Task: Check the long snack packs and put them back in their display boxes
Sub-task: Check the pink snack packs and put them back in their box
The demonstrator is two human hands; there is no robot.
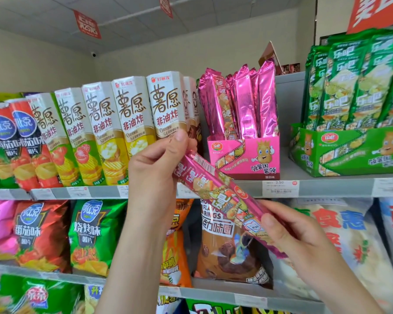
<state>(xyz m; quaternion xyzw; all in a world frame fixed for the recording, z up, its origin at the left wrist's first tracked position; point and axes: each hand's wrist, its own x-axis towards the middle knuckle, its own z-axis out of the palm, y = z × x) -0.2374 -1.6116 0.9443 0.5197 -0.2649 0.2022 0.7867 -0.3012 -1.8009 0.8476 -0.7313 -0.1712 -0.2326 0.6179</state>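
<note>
Fingers (179, 139) of your left hand (154, 173) and right hand (288, 236) pinch the pink snack pack (216, 189) endwise below the pink display box (245, 157): checking; next stand it upright inside.

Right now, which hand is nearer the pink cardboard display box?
Left. The left hand pinches the long pink foil pack at its upper end, just left of the pink cardboard display box; the right hand holds the lower end, below the shelf.

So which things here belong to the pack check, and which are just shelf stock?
Job: pink pack, held by left hand and right hand; pink display box; green packs; green display box.
Just stock: cream snack cartons; chip bags below; price tags.
</note>
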